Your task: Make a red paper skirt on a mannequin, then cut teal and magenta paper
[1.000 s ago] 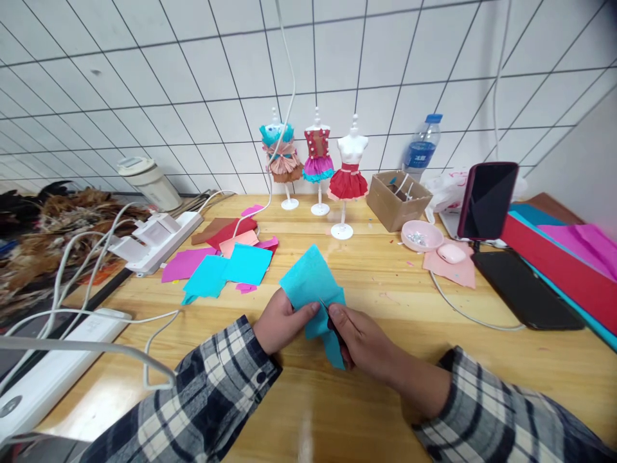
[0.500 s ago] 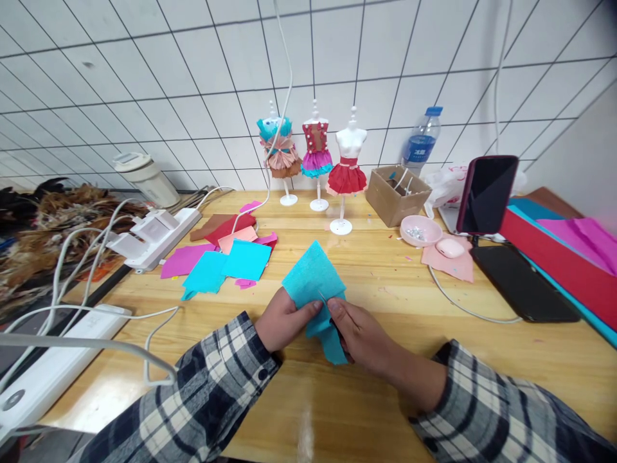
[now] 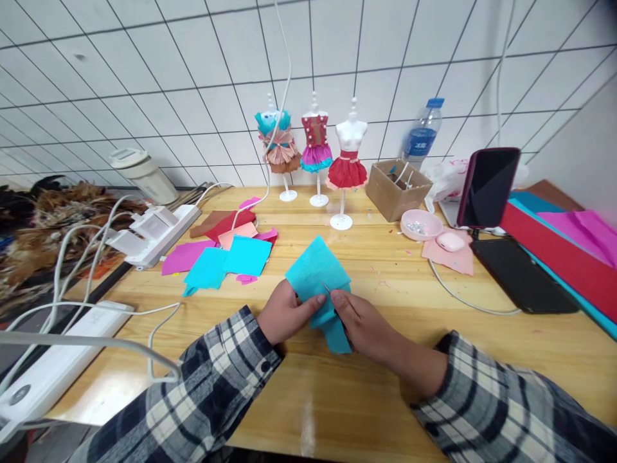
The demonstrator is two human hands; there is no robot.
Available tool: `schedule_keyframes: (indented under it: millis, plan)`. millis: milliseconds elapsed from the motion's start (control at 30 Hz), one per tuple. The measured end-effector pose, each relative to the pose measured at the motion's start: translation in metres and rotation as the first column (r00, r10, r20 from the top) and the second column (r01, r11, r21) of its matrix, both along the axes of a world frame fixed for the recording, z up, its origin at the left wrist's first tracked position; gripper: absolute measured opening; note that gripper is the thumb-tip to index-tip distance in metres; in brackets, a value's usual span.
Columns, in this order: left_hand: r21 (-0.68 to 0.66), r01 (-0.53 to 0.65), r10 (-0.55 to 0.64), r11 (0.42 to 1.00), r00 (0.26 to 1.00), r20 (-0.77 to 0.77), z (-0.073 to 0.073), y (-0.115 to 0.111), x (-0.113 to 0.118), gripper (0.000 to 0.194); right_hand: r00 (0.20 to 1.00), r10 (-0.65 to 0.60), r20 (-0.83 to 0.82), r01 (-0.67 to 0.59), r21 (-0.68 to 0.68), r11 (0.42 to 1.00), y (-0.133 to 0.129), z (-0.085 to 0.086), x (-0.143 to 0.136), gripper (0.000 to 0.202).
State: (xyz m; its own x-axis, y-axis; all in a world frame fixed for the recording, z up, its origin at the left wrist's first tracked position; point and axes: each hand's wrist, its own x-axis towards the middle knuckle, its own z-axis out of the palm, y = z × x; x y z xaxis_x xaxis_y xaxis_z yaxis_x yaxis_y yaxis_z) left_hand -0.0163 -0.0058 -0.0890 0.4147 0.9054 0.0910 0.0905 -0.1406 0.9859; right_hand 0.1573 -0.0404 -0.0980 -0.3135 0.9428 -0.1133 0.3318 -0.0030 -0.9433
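A turquoise crepe paper piece (image 3: 319,270) is held above the wooden table, with a folded strip hanging below. My left hand (image 3: 288,311) pinches its left side, thumb on top and fingers behind. My right hand (image 3: 362,323) is closed at the paper's right side around a small metal tool with a thin tip, perhaps scissors; most of it is hidden by the fingers. The tip lies over the paper near my left thumb. Behind stand three small dress forms, the nearest with a red skirt (image 3: 347,172).
Coloured paper pieces (image 3: 248,255) lie left of my hands. A cardboard box (image 3: 398,190), a pink bowl (image 3: 421,225), a bottle (image 3: 423,136) and a phone (image 3: 488,188) stand to the right. White cables and a power strip (image 3: 161,235) are at the left.
The turquoise paper and both hands have shifted slightly to the right. The tool's tip shows at a slightly different angle over the paper. The whole view has tilted a little.
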Motion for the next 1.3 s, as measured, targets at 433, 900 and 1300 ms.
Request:
schedule_keyframes:
  millis: [433, 900, 1300]
  plan:
    - [-0.093, -0.171, 0.181, 0.981, 0.978, 0.107, 0.0013, 0.0093, -0.0015, 0.054, 1.000, 0.027, -0.009, -0.027, -0.023, 0.999, -0.0012, -0.0007, 0.0018, 0.056]
    - [-0.096, -0.153, 0.163, 0.984, 0.981, 0.107, 0.0021, 0.0075, -0.0022, 0.060, 0.999, 0.029, -0.025, -0.029, -0.010, 1.000, -0.0005, -0.0027, 0.0009, 0.050]
    - [-0.091, -0.136, 0.146, 0.987, 0.983, 0.115, 0.0005, 0.0088, -0.0050, 0.065, 0.999, 0.040, -0.012, -0.041, -0.021, 0.999, 0.0003, -0.0044, 0.0010, 0.050]
